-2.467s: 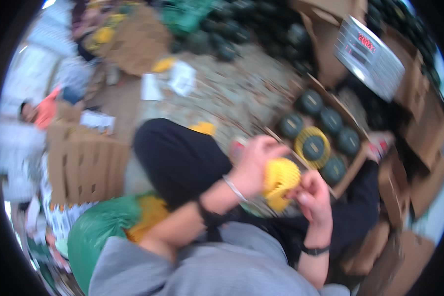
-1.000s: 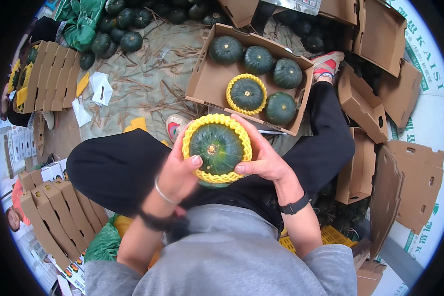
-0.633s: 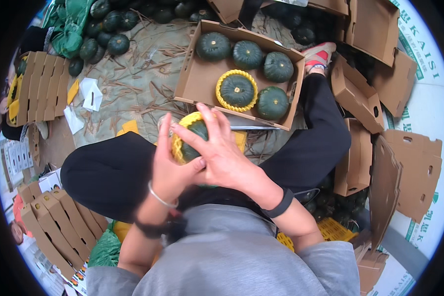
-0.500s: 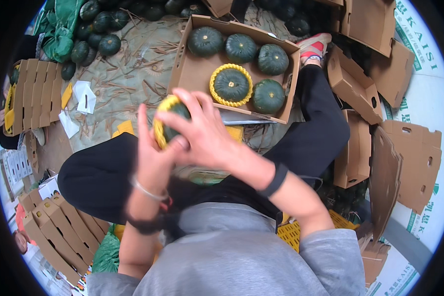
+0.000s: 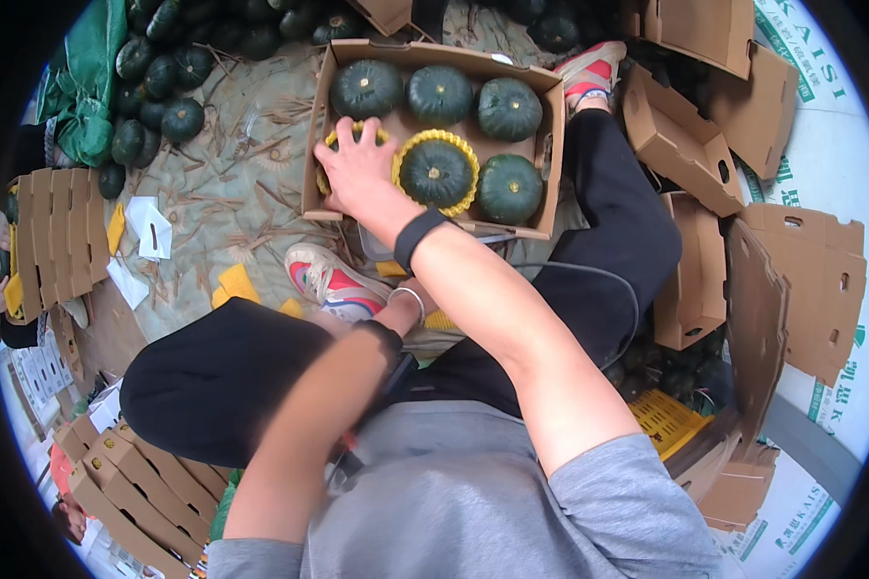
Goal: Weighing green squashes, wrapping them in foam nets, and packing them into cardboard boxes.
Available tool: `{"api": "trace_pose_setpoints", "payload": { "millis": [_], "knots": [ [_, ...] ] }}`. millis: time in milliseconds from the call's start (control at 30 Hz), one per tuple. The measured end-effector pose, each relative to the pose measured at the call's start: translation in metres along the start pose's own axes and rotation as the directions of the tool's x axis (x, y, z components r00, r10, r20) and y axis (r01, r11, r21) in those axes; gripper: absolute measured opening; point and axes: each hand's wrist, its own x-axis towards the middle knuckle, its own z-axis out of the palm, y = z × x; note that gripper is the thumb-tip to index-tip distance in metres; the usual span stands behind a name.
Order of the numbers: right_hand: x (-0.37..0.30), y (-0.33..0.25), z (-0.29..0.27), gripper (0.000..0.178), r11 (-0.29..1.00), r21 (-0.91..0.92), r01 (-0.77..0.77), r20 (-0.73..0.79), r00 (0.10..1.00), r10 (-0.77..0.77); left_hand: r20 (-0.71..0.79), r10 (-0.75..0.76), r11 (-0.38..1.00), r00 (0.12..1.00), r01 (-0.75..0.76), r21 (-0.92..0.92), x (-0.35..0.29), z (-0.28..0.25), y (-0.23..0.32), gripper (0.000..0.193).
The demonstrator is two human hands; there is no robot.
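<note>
My right hand reaches into the near left corner of an open cardboard box. Its fingers are spread over the top of a dark green pumpkin wrapped in a yellow foam net; the hand covers most of it. Beside it sits a netted pumpkin, with a bare pumpkin to its right. The far row holds three bare pumpkins, among them the left one. My left hand is low between my legs, its fingers hidden behind my right forearm.
Yellow foam nets and white paper lie on the littered ground cloth to the left. Loose pumpkins pile up at the far left. Empty cardboard boxes stand on the right, and a yellow crate is near my right side.
My right hand has carried the netted pumpkin from in front of me into the box's near left corner. My left hand has come off it and dropped back toward my lap.
</note>
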Motion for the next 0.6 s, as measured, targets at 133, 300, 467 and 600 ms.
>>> {"api": "trace_pose_setpoints", "payload": {
  "millis": [133,300,467,600],
  "knots": [
    [-0.008,0.012,-0.004,0.082,0.994,0.110,-0.006,0.012,1.000,0.005,0.077,0.125,0.724,0.989,-0.144,0.675,0.075,-0.015,-0.080,0.047],
    [-0.070,0.005,-0.047,0.063,0.967,0.212,0.140,0.132,0.977,-0.170,0.095,0.203,0.837,0.975,-0.223,0.500,0.036,-0.049,-0.084,0.052],
    [-0.192,0.082,-0.056,0.049,0.708,0.705,-0.040,0.102,0.994,-0.046,-0.088,0.236,0.968,0.968,-0.243,-0.068,-0.094,-0.011,0.039,0.048],
    [-0.207,0.064,-0.048,0.044,0.657,0.754,0.013,-0.150,0.977,0.153,-0.337,0.433,0.901,0.836,-0.391,0.188,-0.111,0.016,0.039,0.040]
  ]
}}
